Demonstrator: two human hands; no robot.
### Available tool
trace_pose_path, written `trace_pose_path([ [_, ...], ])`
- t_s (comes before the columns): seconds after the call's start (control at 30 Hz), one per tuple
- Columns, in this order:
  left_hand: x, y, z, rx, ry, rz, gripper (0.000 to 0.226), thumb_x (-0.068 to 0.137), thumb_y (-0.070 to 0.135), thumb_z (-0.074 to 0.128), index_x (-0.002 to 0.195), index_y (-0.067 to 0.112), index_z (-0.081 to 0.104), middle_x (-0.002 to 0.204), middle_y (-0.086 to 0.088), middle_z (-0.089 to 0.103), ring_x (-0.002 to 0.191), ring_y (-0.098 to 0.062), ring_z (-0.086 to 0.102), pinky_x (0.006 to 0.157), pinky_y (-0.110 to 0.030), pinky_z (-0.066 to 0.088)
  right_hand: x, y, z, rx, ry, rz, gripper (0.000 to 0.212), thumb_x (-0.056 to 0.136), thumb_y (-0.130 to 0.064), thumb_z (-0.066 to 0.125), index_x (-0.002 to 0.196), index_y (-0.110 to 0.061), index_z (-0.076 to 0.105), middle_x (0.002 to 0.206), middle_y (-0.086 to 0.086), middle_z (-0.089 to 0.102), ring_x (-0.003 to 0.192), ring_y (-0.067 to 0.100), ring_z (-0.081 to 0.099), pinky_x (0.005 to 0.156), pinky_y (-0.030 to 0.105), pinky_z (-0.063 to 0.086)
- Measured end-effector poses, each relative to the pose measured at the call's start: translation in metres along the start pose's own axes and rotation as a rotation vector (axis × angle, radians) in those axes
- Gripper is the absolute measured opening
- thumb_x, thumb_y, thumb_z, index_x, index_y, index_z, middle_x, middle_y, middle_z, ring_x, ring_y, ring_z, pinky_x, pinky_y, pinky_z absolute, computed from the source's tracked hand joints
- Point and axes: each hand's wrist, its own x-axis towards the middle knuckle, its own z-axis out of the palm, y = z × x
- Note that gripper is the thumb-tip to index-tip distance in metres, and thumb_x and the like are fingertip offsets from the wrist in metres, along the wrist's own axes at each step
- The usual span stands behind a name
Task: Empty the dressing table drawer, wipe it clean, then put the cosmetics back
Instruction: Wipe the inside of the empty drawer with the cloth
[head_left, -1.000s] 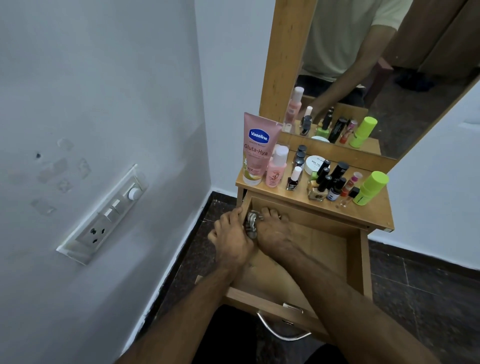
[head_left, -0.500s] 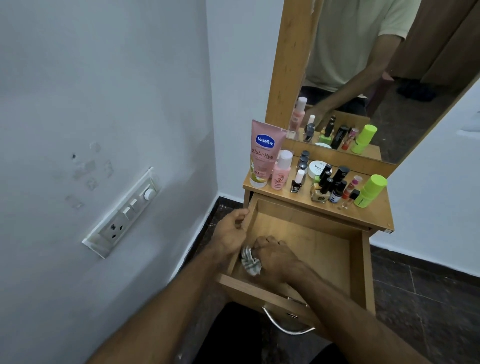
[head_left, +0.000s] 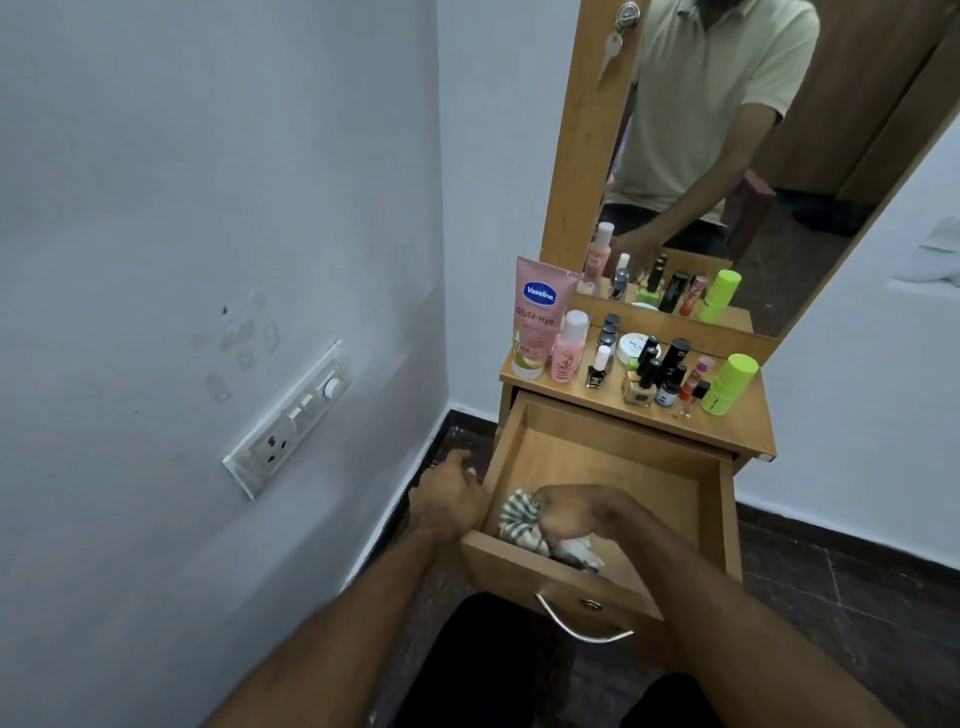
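The light brown wooden drawer (head_left: 613, 457) is pulled out from under the little wooden dressing table (head_left: 748, 431). The right hand (head_left: 574, 517) is inside the drawer, at its near left corner, and its fingers curl round a scrunched-up striped white and grey cloth (head_left: 522, 525), pushing it down on the drawer floor. The left hand (head_left: 449, 493) is just outside the drawer, beside its left wall; its fingers look loose, and I cannot tell if it touches the wood. The cosmetics stand on the table top, far from the hands: a tall pink tube (head_left: 537, 317) at the left, a small pink bottle (head_left: 569, 348) next to it, dark nail polish bottles (head_left: 654, 371) in the middle and a bright green round stick (head_left: 727, 384) at the right. A curved silver handle (head_left: 576, 626) hangs on the drawer's near front.
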Motion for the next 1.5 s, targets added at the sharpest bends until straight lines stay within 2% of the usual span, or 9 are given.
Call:
trace_pose_path([
  [0.17,0.002,-0.005,0.003,-0.211,-0.009,-0.178,0.039,0.104,0.03,0.041,0.141,0.022,0.05,0.136,-0.007,0.06,0.122,-0.029,0.056,0.104,-0.038,0.045,-0.025,-0.015,0.006,0.248,0.269,-0.188,0.02,0.082,-0.009,0.064,0.091,-0.023,0.074,0.091,-0.005,0.075,0.083,0.011,0.068,0.077,0.027,0.053],
  [0.27,-0.001,-0.005,0.003,-0.227,0.02,-0.191,0.033,0.1,0.023,0.045,0.13,0.021,0.058,0.132,-0.006,0.063,0.119,-0.026,0.057,0.1,-0.034,0.045,-0.02,-0.031,0.031,0.141,0.201,-0.288,0.011,0.088,-0.03,0.059,0.091,-0.037,0.067,0.1,-0.012,0.071,0.094,0.011,0.065,0.092,0.035,0.053],
  [0.37,-0.001,-0.005,0.003,-0.235,0.017,-0.187,0.029,0.093,0.017,0.048,0.118,0.023,0.062,0.126,-0.002,0.065,0.114,-0.024,0.059,0.1,-0.034,0.047,-0.016,-0.034,0.034,0.073,0.166,-0.278,0.018,0.097,-0.025,0.052,0.105,-0.031,0.067,0.115,-0.004,0.071,0.108,0.019,0.065,0.101,0.041,0.05],
  [0.63,0.003,-0.006,0.004,-0.128,0.038,-0.121,0.026,0.101,0.032,0.039,0.116,0.021,0.058,0.115,-0.005,0.067,0.105,-0.028,0.061,0.1,-0.044,0.048,0.001,-0.028,0.04,0.071,0.557,-0.237,0.013,0.097,-0.026,0.055,0.097,-0.021,0.067,0.104,0.001,0.068,0.09,0.02,0.061,0.086,0.04,0.054],
  [0.87,-0.002,-0.003,0.006,0.223,0.081,0.108,0.032,0.103,0.037,0.032,0.118,0.021,0.056,0.123,-0.004,0.063,0.114,-0.026,0.054,0.101,-0.048,0.037,0.024,-0.038,0.018,-0.049,0.897,-0.01,0.036,0.1,-0.029,0.055,0.136,-0.028,0.055,0.118,0.0,0.064,0.102,0.024,0.062,0.083,0.036,0.05],
  [1.03,0.0,0.001,0.009,0.396,0.025,0.251,0.037,0.102,0.04,0.03,0.119,0.019,0.056,0.127,-0.007,0.06,0.118,-0.027,0.051,0.101,-0.049,0.037,0.024,-0.036,0.023,-0.088,0.821,-0.046,0.041,0.099,-0.028,0.053,0.14,-0.028,0.054,0.135,0.0,0.06,0.117,0.024,0.059,0.098,0.039,0.05],
  [1.17,0.003,0.002,0.008,0.437,-0.07,0.239,0.042,0.1,0.041,0.033,0.124,0.017,0.057,0.131,-0.008,0.057,0.124,-0.028,0.049,0.106,-0.053,0.035,0.019,-0.025,0.02,0.193,0.7,-0.105,0.021,0.093,-0.028,0.06,0.112,-0.025,0.069,0.106,-0.002,0.075,0.096,0.024,0.069,0.086,0.036,0.056],
  [1.37,0.003,-0.002,0.004,0.414,-0.082,0.225,0.041,0.101,0.037,0.031,0.123,0.017,0.059,0.132,-0.009,0.059,0.121,-0.029,0.05,0.103,-0.052,0.038,0.035,-0.043,0.005,0.154,0.832,-0.007,0.02,0.097,-0.033,0.055,0.111,-0.024,0.065,0.092,-0.004,0.067,0.087,0.026,0.065,0.074,0.032,0.051],
  [1.5,0.0,0.002,0.003,0.419,-0.104,0.224,0.044,0.105,0.036,0.025,0.131,0.017,0.055,0.135,-0.01,0.056,0.125,-0.03,0.048,0.105,-0.053,0.036,0.041,-0.049,-0.023,0.039,0.903,0.152,0.025,0.099,-0.033,0.055,0.117,-0.018,0.064,0.113,0.008,0.068,0.102,0.032,0.066,0.087,0.039,0.054],
])
